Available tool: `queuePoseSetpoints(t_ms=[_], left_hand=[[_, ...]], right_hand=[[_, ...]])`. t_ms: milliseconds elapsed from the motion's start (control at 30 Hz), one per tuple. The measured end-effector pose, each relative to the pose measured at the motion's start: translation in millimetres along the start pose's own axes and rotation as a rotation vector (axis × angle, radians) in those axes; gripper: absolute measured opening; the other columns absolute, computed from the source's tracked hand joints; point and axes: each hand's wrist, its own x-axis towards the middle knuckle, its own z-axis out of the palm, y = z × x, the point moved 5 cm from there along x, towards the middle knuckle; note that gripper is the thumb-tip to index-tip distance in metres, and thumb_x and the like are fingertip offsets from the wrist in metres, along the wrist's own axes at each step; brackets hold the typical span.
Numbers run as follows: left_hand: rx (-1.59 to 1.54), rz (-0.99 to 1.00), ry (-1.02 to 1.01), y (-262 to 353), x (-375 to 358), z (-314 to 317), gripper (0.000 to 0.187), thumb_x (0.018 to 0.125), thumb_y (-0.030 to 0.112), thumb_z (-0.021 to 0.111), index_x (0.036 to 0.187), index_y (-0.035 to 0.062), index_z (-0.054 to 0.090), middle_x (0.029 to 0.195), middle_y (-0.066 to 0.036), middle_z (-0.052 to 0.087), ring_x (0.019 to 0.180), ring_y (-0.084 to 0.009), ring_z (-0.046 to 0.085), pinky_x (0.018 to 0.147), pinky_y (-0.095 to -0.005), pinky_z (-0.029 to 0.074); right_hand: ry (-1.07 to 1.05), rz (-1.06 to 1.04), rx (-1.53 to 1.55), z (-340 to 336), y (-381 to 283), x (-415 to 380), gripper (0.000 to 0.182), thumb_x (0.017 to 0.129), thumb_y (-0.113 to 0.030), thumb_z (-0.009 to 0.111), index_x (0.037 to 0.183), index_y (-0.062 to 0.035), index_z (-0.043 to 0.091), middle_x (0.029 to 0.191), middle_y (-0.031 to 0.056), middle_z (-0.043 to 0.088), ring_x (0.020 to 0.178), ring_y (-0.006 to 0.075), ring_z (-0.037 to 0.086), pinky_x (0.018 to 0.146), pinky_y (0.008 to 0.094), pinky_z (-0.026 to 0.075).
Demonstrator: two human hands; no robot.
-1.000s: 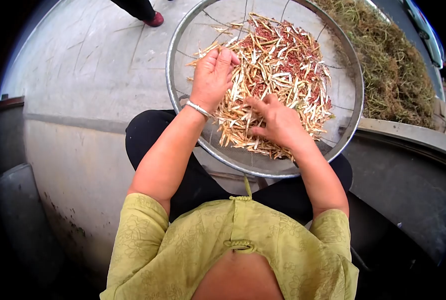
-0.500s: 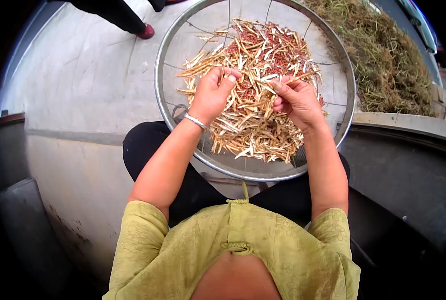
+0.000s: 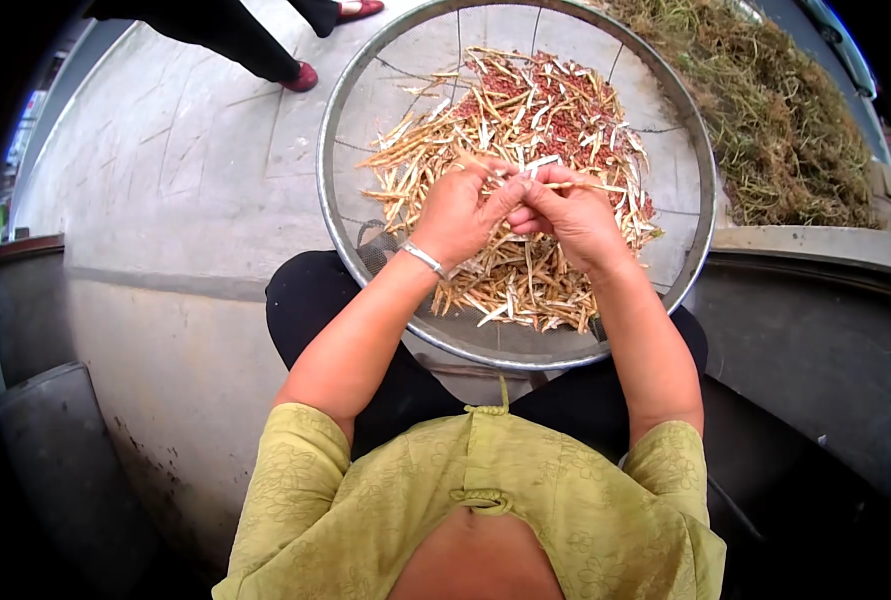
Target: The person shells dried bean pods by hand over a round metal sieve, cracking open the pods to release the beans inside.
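Note:
Over the round metal-rimmed sieve (image 3: 333, 180), my left hand (image 3: 463, 212) and my right hand (image 3: 578, 215) meet, thumbs and fingertips pinched together. Dry bean pods are between the fingers of my right hand; the tan end of one pod (image 3: 594, 187) sticks out to the right. My left fingertips press at the same spot, and the finger overlap partly hides what they grip. Beneath them lies a heap of dry tan and whitish pods (image 3: 526, 290). Small red beans (image 3: 566, 95) show among the pods toward the far side.
The sieve rests across my black-trousered knees (image 3: 311, 290). A big pile of dried plant stalks (image 3: 776, 130) lies at the right. A person's dark trouser legs and red shoes (image 3: 303, 77) stand on the pale concrete floor (image 3: 196, 180) at the upper left.
My hands, apart before, have come together at the fingertips, the left one moving right and slightly nearer to me. The other person's second shoe shows more fully.

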Motion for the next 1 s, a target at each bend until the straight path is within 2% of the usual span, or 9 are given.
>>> queuePoseSetpoints(t_ms=[33, 200, 267, 467, 500, 600, 633, 767, 1000], left_hand=[[-0.075, 0.173, 0.123, -6.4, 1.4, 4.9, 0.028, 0.089, 0.029, 0.054, 0.093, 0.0026, 0.064, 0.063, 0.000, 0.055, 0.059, -0.0072, 0.048, 0.057, -0.0231, 0.041], [-0.261, -0.014, 0.009, -21.7, 6.1, 1.7, 0.029, 0.094, 0.026, 0.044, 0.090, 0.0041, 0.063, 0.065, 0.001, 0.056, 0.056, -0.0047, 0.045, 0.052, -0.0188, 0.035], [-0.558, -0.129, 0.157, -30.9, 7.5, -3.7, 0.032, 0.094, 0.025, 0.041, 0.085, 0.0014, 0.061, 0.065, -0.003, 0.058, 0.059, -0.0087, 0.052, 0.057, -0.0238, 0.042], [-0.603, 0.006, 0.180, -45.2, 11.0, -17.5, 0.030, 0.096, 0.029, 0.037, 0.080, 0.0054, 0.047, 0.071, -0.004, 0.053, 0.070, -0.0115, 0.055, 0.061, -0.0234, 0.046], [-0.766, -0.111, 0.167, -40.6, 8.0, -15.5, 0.030, 0.096, 0.027, 0.037, 0.079, 0.0041, 0.047, 0.068, -0.003, 0.051, 0.071, -0.0145, 0.058, 0.062, -0.0255, 0.048], [-0.714, -0.137, 0.117, -28.0, 4.1, -12.6, 0.030, 0.096, 0.027, 0.038, 0.083, 0.0030, 0.050, 0.062, 0.002, 0.041, 0.055, -0.0070, 0.044, 0.055, -0.0221, 0.044], [-0.749, -0.119, 0.072, -25.1, 4.5, -8.1, 0.030, 0.095, 0.029, 0.040, 0.087, 0.0034, 0.054, 0.062, 0.005, 0.039, 0.050, -0.0033, 0.034, 0.048, -0.0187, 0.037], [-0.690, -0.164, -0.215, -12.9, 1.4, 6.2, 0.031, 0.095, 0.031, 0.041, 0.093, 0.0060, 0.059, 0.061, 0.008, 0.038, 0.047, -0.0002, 0.032, 0.043, -0.0152, 0.028], [-0.595, -0.226, -0.512, -6.7, -7.0, 29.4, 0.030, 0.092, 0.037, 0.046, 0.087, 0.0099, 0.059, 0.059, 0.008, 0.043, 0.046, -0.0013, 0.033, 0.042, -0.0170, 0.026]], right_hand=[[0.004, 0.006, -0.007, 3.4, -0.7, -1.7, 0.015, 0.085, -0.013, 0.059, 0.088, 0.0012, 0.058, 0.074, 0.0111, 0.062, 0.060, 0.0162, 0.063, 0.057, 0.0254, 0.055], [0.026, -0.090, -0.051, -4.1, -8.9, -4.6, 0.019, 0.090, -0.014, 0.051, 0.094, 0.0032, 0.057, 0.082, 0.0106, 0.062, 0.070, 0.0165, 0.064, 0.061, 0.0261, 0.056], [0.071, -0.086, -0.031, -15.2, -9.6, -3.7, 0.020, 0.091, -0.015, 0.049, 0.095, 0.0023, 0.057, 0.084, 0.0106, 0.063, 0.071, 0.0158, 0.064, 0.062, 0.0257, 0.056], [0.033, -0.117, 0.163, -26.7, -20.8, -3.5, 0.019, 0.091, -0.014, 0.048, 0.095, 0.0026, 0.055, 0.082, 0.0113, 0.063, 0.068, 0.0168, 0.064, 0.062, 0.0262, 0.056], [-0.030, -0.100, 0.206, -26.8, -22.5, -2.2, 0.018, 0.091, -0.014, 0.047, 0.095, 0.0022, 0.055, 0.082, 0.0113, 0.063, 0.068, 0.0165, 0.064, 0.061, 0.0261, 0.056], [-0.189, -0.020, 0.362, -24.1, -19.2, -4.1, 0.017, 0.091, -0.014, 0.047, 0.095, 0.0012, 0.054, 0.084, 0.0104, 0.062, 0.065, 0.0133, 0.062, 0.057, 0.0254, 0.056], [-0.228, 0.008, 0.401, -23.3, -14.9, -3.6, 0.017, 0.090, -0.014, 0.048, 0.095, 0.0012, 0.054, 0.084, 0.0102, 0.062, 0.065, 0.0126, 0.062, 0.057, 0.0250, 0.056], [-0.285, 0.069, 0.395, -17.6, -12.0, -1.2, 0.016, 0.090, -0.014, 0.049, 0.093, 0.0011, 0.054, 0.080, 0.0094, 0.062, 0.065, 0.0118, 0.062, 0.057, 0.0246, 0.056], [-0.148, 0.029, 0.337, -13.1, -12.9, -2.0, 0.017, 0.091, -0.015, 0.048, 0.091, 0.0002, 0.055, 0.078, 0.0084, 0.062, 0.062, 0.0113, 0.062, 0.055, 0.0239, 0.055]])
